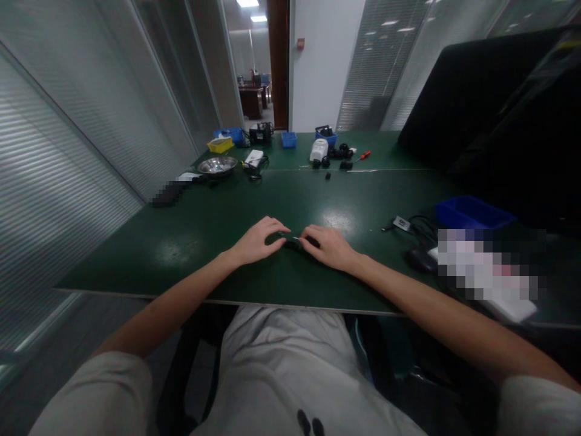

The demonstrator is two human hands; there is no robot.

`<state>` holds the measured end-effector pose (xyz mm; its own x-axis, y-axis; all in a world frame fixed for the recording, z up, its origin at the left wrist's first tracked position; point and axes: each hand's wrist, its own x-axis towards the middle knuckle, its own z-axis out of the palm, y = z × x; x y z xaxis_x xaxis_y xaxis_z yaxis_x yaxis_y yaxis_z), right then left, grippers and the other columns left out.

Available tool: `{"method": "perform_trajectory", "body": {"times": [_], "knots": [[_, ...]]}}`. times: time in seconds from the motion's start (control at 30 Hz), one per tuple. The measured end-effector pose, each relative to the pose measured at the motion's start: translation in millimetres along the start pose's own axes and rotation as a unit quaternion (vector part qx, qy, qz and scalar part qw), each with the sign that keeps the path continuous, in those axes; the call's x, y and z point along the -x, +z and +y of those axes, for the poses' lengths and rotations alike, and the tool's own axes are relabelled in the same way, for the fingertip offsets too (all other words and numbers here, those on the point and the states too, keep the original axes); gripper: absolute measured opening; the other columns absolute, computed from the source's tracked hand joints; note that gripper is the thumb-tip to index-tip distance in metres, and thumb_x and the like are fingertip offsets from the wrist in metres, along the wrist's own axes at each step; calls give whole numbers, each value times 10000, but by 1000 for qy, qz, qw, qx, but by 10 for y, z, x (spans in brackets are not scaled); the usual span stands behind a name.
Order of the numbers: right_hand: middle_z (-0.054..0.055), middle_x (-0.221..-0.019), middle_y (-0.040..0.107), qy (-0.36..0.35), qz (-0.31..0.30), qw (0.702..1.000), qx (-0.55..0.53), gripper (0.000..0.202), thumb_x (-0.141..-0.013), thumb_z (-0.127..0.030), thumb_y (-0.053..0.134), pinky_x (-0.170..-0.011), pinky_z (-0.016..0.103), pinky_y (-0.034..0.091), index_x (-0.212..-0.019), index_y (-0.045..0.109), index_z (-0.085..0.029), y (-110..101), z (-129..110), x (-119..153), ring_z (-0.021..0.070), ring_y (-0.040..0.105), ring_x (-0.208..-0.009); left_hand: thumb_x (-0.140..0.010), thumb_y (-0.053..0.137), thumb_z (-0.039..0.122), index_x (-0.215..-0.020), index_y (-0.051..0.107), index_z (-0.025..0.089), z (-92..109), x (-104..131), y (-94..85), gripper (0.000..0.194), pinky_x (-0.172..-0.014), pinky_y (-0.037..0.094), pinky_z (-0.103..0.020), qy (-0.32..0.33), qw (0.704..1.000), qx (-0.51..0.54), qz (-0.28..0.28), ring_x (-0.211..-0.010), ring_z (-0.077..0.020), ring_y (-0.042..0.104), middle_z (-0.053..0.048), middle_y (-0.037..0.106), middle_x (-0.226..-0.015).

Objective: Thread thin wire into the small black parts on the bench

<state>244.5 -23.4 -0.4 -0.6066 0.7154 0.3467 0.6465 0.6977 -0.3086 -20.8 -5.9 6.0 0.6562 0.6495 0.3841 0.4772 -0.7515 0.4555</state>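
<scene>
Near the front middle of the green table, my two hands face each other. Between them lies a small black object [292, 244], too small to name, with a thin pale sliver just above it. My left hand [258, 241] reaches its thumb and index finger toward the object's left end, their tips apart with a gap between. Curled over the right end is my right hand [330, 247], thumb and fingers closed around dark material that they mostly hide. Both forearms rest across the table's front edge.
A blue tray [472, 212], a cable [422, 224] and a dark computer mouse [421, 260] are at the right. Along the back stand a metal bowl [218, 165], a yellow bin [220, 145], a blue basket [288, 140], several black parts and an orange-handled screwdriver [364, 155].
</scene>
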Motion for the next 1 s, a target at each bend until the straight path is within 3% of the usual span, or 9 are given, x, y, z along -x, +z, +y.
{"method": "perform_trajectory", "body": {"times": [0.13,0.27,0.4,0.63,0.73,0.87,1.0], "knots": [[40,-950,690,-5,2,1000,-5,225,-1046,-369,490,-692,271,366,-1021,650,-214,-4,18,4,160,611,-795,-988,631,355,-1284,673,202,56,-22,37,336,-1020,462,-412,35,998,25,-48,-1151,-253,594,-109,687,-1200],[42,-950,693,-5,-12,1000,-2,227,-1044,-367,492,-696,271,371,-1016,657,-213,-16,5,-3,158,612,-790,-1009,595,313,-1248,698,209,-93,13,-61,281,-986,458,-412,19,998,-3,-52,-1094,-244,613,-102,701,-1132],[42,-956,695,-3,-16,1000,-6,243,-1050,-377,481,-705,271,376,-1017,656,-211,-29,-10,-6,158,619,-801,-1011,566,269,-1134,736,209,-185,64,-165,218,-1041,446,-423,23,999,-22,-30,-1159,-243,596,-99,681,-1180],[40,-946,691,2,-21,1000,-3,248,-1049,-384,480,-702,274,370,-1021,658,-214,-33,-18,-2,159,615,-791,-1019,536,270,-1212,695,199,-172,34,-70,260,-1054,481,-386,1,999,11,-49,-1158,-223,632,-106,684,-1229],[42,-954,694,1,-20,1000,-4,255,-1051,-387,477,-700,272,368,-1019,658,-210,-46,-22,-2,156,613,-785,-1024,523,309,-1242,688,205,-201,82,-123,292,-1036,490,-373,-13,998,-6,-66,-1137,-224,643,-104,693,-1208],[45,-971,698,0,-25,1000,-9,254,-1053,-386,476,-701,268,370,-1023,653,-207,-51,-18,-1,156,620,-802,-1006,532,368,-1264,693,210,-472,334,-479,342,-1007,496,-353,-77,994,-35,-75,-1135,-231,641,-98,687,-1249],[43,-976,699,0,-22,1000,-6,257,-1056,-387,472,-701,267,369,-1019,651,-206,-41,-18,-4,155,623,-808,-944,579,390,-1256,704,173,-1004,898,-1128,400,-876,501,-296,-228,966,-124,-15,-1017,-226,652,-98,688,-1268]]}}
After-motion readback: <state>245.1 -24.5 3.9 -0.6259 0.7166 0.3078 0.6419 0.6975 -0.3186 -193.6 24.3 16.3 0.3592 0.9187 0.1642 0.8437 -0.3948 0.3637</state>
